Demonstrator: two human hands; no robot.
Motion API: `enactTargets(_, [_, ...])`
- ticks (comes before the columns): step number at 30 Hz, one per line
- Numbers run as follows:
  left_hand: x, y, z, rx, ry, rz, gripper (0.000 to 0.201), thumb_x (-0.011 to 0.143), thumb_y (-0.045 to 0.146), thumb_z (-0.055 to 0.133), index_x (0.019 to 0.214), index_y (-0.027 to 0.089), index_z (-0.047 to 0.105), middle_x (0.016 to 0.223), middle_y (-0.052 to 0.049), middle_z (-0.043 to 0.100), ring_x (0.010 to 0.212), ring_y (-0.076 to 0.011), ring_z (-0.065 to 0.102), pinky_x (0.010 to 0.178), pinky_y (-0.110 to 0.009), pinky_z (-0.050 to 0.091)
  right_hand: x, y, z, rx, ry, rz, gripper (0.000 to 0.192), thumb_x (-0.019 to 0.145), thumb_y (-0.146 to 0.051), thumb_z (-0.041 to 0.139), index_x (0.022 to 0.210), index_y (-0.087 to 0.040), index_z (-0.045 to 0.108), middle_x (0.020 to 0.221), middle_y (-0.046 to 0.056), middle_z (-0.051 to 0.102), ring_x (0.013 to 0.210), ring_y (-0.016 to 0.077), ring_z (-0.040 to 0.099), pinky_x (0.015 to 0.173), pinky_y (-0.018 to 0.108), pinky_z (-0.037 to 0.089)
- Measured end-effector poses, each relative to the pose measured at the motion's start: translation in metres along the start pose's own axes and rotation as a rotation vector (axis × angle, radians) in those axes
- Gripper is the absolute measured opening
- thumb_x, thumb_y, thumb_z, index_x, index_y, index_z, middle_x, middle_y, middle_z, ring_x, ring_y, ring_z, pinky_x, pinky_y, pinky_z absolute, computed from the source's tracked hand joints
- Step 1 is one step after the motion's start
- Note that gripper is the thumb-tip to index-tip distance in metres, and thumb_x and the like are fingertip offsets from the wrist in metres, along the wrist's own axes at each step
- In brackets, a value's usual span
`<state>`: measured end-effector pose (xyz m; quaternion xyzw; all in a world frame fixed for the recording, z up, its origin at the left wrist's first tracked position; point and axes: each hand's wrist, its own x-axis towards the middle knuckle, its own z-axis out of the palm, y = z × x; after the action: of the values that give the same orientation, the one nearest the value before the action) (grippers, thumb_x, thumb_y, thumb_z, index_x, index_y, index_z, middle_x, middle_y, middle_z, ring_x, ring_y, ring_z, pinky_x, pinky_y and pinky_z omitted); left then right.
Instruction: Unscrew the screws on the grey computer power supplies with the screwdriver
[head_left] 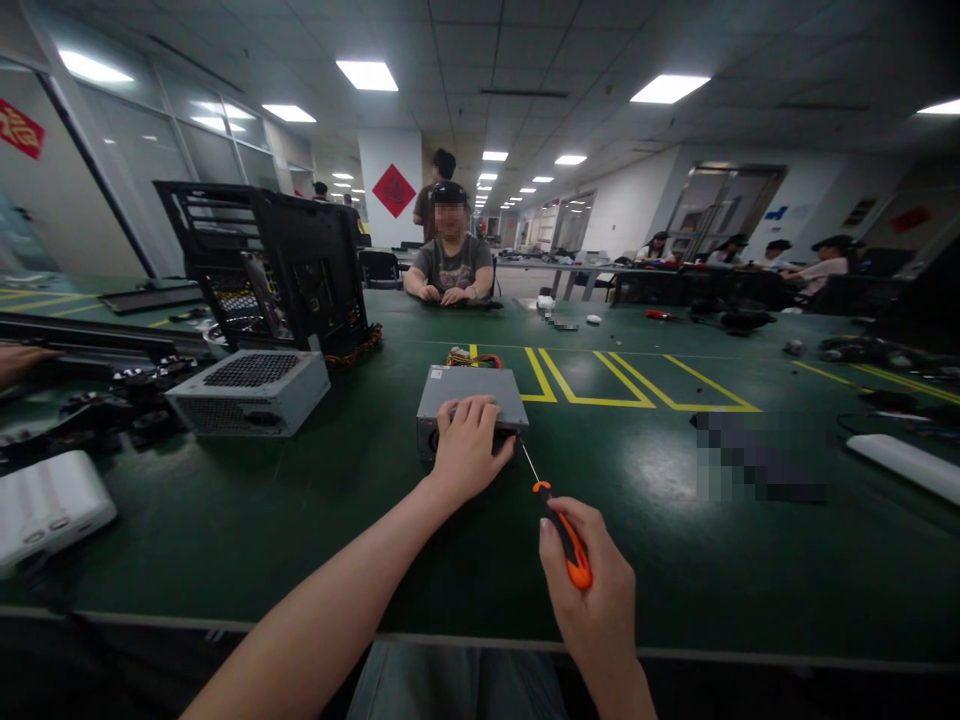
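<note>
On the green table, the left hand is pressing flat on the grey power supply while the right hand (gripping an orange screwdriver tightly) is probably lining its tip up with a screw.

You are in a big open workroom for computer repair or assembly, office-like in build. The green table with yellow marking lines shows it: on it, left of centre, stands an opened PC case with a power supply in front. Across the table a person sits; further workers sit at benches to the right, under ceiling panel lights.
</note>
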<state>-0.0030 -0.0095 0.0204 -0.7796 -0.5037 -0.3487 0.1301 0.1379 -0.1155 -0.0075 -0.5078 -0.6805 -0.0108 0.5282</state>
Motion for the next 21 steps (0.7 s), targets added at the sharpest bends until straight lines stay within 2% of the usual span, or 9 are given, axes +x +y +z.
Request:
enactTargets(5, [-0.0027,-0.0065,-0.0018,0.006,-0.037,0.053,0.03,0.082,0.03,0.051,0.111,0.02,0.048,0.124,-0.007,0.052,0.116,-0.023,0.043,0.098,-0.043,0.026,0.0004,0.0017,-0.0001,-0.033,0.004,-0.074,0.013,0.081,-0.022,0.051,0.093,-0.02,0.054,0.081,0.003,0.06,0.071,0.0152,0.058,0.065,0.028,0.048])
enactTargets(17, [-0.003,-0.0089,-0.0004,0.011,-0.056,0.048,0.029,0.082,0.027,0.053,0.11,0.022,0.048,0.125,-0.006,0.052,0.118,-0.022,0.042,0.097,-0.042,0.028,0.0008,0.001,-0.0012,-0.019,-0.015,-0.099,0.014,0.084,-0.024,0.047,0.096,-0.02,0.054,0.081,0.003,0.06,0.072,0.0157,0.057,0.063,0.029,0.046])
enactTargets(21, [-0.0034,-0.0097,-0.0006,0.01,-0.062,0.044,0.029,0.082,0.027,0.052,0.111,0.022,0.048,0.126,-0.005,0.051,0.119,-0.0219,0.042,0.098,-0.042,0.027,-0.0004,0.0024,0.0004,-0.04,0.013,-0.086,0.017,0.082,-0.022,0.049,0.099,-0.019,0.051,0.083,0.003,0.057,0.072,0.0154,0.054,0.064,0.029,0.045])
